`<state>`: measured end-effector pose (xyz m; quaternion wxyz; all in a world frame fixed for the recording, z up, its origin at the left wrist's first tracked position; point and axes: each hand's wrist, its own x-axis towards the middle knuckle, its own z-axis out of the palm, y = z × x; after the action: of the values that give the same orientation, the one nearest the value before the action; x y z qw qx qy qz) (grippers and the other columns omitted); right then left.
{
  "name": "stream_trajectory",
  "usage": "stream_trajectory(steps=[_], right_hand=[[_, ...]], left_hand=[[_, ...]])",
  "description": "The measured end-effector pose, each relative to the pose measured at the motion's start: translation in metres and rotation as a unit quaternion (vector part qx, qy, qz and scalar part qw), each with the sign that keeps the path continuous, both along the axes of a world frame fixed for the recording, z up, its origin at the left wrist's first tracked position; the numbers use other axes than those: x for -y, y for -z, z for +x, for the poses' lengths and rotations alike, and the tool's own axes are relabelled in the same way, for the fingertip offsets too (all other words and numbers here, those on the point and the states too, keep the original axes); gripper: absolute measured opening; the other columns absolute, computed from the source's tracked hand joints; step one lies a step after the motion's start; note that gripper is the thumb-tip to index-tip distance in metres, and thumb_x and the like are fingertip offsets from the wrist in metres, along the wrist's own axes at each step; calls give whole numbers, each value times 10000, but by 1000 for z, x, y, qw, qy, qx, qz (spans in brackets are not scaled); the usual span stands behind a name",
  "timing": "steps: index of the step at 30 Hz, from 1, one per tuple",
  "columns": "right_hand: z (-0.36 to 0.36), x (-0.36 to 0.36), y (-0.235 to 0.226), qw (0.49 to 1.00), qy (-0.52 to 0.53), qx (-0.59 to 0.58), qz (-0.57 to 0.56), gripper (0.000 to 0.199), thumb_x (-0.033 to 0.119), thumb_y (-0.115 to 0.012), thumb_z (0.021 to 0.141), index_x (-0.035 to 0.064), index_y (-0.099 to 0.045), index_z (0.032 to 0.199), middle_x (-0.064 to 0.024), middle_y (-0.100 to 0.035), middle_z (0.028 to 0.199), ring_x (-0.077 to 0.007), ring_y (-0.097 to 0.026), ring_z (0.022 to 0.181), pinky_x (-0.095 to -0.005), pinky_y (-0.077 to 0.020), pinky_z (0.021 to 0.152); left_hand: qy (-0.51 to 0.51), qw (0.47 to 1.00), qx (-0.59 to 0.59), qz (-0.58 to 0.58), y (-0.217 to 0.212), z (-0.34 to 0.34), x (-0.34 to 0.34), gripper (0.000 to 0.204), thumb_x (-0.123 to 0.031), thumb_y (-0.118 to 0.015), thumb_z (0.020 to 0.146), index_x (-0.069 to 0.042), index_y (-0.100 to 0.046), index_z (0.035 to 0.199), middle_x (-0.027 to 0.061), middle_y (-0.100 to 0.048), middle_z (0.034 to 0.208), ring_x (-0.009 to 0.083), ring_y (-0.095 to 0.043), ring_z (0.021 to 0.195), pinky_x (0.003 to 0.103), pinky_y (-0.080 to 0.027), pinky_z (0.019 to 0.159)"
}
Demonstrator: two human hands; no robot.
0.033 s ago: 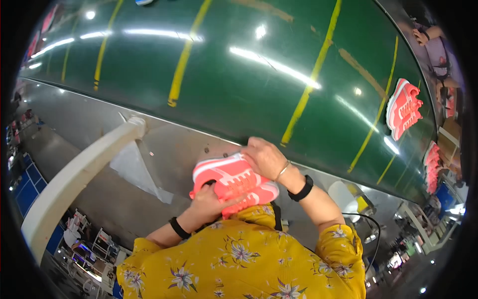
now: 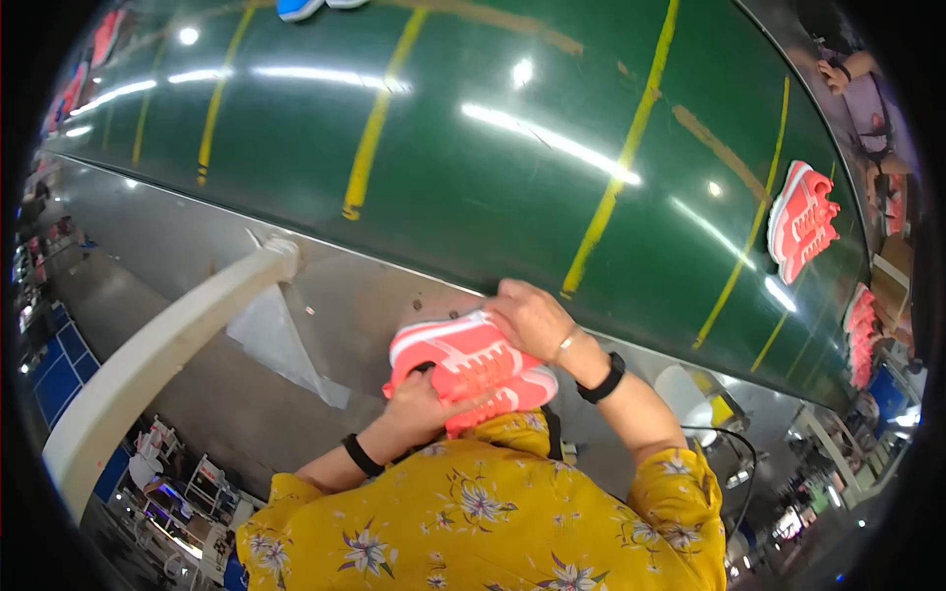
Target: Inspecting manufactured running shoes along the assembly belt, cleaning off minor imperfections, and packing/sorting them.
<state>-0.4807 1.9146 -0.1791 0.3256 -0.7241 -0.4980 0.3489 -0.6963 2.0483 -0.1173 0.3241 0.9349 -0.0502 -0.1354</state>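
Note:
A pair of coral-pink sneakers with white soles is held close to my body, just off the near edge of the green conveyor belt. The upper sneaker (image 2: 448,350) lies on its side, laces showing; the lower sneaker (image 2: 522,392) is partly hidden beneath it. My left hand (image 2: 419,406) grips the pair at the heel end, thumb by the dark shoe opening and fingers stretched across between the two shoes. At the toe end, my right hand (image 2: 532,320) closes on the upper sneaker with bent fingers; its fingertips are partly hidden.
Yellow lines cross the green belt (image 2: 473,197). On its right lie a pink sneaker pair (image 2: 803,222) and more pink shoes (image 2: 859,335); a blue shoe (image 2: 299,8) shows at the top. A pale curved bar (image 2: 177,345) rises at left. Another person's hand (image 2: 835,76) appears far right.
The whole view has shifted slightly, so belt and hands sit a little lower and to the right. More of the blue shoe shows at the top. Both hands keep their hold.

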Motion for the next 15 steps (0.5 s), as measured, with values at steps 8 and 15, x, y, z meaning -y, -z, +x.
stream_trajectory(steps=[8,15], right_hand=[[0,62,-28,981,182,-18,-59,103,80,-699,815,36,-693,908,-156,-596,833,-372,-614,782,-435,-508,712],[-28,99,-31,935,347,0,-70,109,92,-722,804,18,-715,883,-149,-620,783,-325,-633,740,-382,-500,677]], left_hand=[[5,998,15,59,2,-16,14,715,-178,-594,779,-433,-469,1435,93,-676,958,309,-615,889,381,-489,785],[-2,999,9,37,-15,-10,11,710,-195,-653,742,-408,-513,1405,63,-666,1129,272,-623,956,379,-490,804]])
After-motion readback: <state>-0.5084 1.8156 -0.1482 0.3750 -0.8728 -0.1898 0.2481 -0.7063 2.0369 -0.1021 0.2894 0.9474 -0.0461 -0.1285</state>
